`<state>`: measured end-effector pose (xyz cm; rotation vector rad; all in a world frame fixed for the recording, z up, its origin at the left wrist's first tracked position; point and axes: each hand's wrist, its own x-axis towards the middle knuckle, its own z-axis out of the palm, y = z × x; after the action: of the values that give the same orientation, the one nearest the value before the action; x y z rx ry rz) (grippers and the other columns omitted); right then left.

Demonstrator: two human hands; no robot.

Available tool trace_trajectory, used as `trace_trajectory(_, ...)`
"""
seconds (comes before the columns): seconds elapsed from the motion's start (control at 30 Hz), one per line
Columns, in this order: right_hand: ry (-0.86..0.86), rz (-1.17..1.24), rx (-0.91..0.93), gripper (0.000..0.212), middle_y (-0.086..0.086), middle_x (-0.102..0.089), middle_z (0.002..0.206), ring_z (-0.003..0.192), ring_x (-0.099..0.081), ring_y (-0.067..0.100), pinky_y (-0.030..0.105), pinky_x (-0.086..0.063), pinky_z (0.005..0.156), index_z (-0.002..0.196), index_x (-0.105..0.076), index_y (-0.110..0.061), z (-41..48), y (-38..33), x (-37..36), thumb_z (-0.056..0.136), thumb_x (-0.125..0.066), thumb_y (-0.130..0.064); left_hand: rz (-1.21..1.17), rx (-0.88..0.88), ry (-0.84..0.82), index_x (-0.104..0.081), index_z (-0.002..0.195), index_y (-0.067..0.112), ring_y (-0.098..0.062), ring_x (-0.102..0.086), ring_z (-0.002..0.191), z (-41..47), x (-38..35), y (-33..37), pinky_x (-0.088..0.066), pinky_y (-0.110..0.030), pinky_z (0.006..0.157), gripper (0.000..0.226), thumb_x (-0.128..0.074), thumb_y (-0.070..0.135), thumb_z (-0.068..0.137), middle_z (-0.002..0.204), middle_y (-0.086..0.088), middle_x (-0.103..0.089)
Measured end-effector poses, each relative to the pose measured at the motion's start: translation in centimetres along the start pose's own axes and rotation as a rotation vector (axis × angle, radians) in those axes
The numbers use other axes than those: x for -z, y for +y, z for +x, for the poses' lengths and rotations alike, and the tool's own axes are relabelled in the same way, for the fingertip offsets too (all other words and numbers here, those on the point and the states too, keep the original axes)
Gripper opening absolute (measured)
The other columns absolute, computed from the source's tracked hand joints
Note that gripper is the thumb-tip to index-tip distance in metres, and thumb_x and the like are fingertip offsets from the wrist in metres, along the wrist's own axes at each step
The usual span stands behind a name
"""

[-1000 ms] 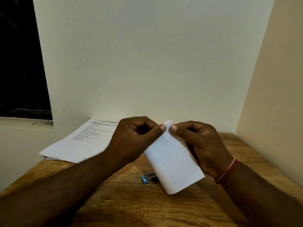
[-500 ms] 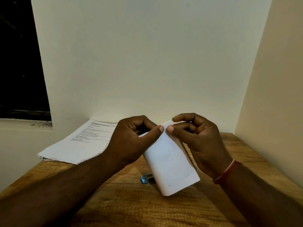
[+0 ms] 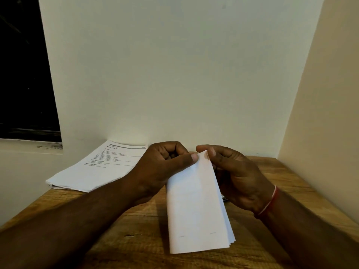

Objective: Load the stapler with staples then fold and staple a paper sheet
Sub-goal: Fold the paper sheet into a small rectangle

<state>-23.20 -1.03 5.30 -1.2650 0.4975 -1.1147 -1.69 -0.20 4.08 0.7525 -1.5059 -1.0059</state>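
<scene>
Pinching folded paper [image 3: 196, 206]: left fingers [image 3: 185, 159], right fingers [image 3: 219, 154].

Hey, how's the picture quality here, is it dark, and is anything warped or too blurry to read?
Head view: dim, warm light, no glare, and the window is pure black. Head view: the wide-angle lens bows the window's edge and the wall corner. Head view: the paper casts a soft shadow on the table to its left, and print on the stack is too soft to read.

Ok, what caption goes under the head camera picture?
Left hand and right hand pinch the top of a folded paper above the wooden table.
</scene>
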Motion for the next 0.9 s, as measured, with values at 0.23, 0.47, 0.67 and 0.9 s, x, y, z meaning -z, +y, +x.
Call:
trace_trajectory(0.23,-0.019,0.019,-0.002,0.02,0.012,-0.086,0.101,0.091,-0.084,0.022,0.032,-0.068,0.079,0.098,-0.091,-0.013,0.2,0.3,0.3,0.088,-0.075,-0.02,0.005,0.028,-0.019,-0.076,0.078,0.016,-0.018,-0.073,0.074,0.0,0.2,-0.4,-0.062,-0.027,0.066,0.028,-0.09,0.038,0.089,0.082,-0.012,-0.074)
trace_trajectory(0.47,-0.068,0.002,0.007,0.022,0.011,-0.086,0.102,0.093,-0.083,0.023,0.033,-0.068,0.081,0.097,-0.091,-0.013,0.5,0.3,0.6,0.079,-0.084,-0.025,-0.001,0.046,-0.028,-0.08,0.083,0.014,-0.026,-0.08,0.082,0.0,0.4,-0.6,-0.066,-0.032,0.071,0.03,-0.092,0.041,0.086,0.092,-0.018,-0.081)
trace_trajectory(0.67,-0.068,-0.086,0.029,0.025,0.018,-0.085,0.114,0.105,-0.082,0.03,0.039,-0.069,0.091,0.108,-0.087,-0.004,0.7,0.5,1.4,0.09,-0.088,-0.021,0.222,-0.038,0.05,-0.079,0.078,0.015,-0.017,-0.08,0.075,0.0,0.6,-0.4,-0.062,-0.026,0.065,0.028,-0.091,0.04,0.087,0.082,-0.005,-0.082)
trace_trajectory(0.9,0.05,-0.319,0.151,0.033,0.019,-0.085,0.117,0.11,-0.083,0.036,0.037,-0.068,0.09,0.111,-0.088,-0.006,1.1,1.1,1.5,0.084,-0.088,-0.026,0.695,-0.207,0.163,-0.076,0.077,0.024,-0.01,-0.08,0.077,0.0,0.9,0.5,-0.059,-0.021,0.061,0.025,-0.091,0.035,0.093,0.082,0.008,-0.081)
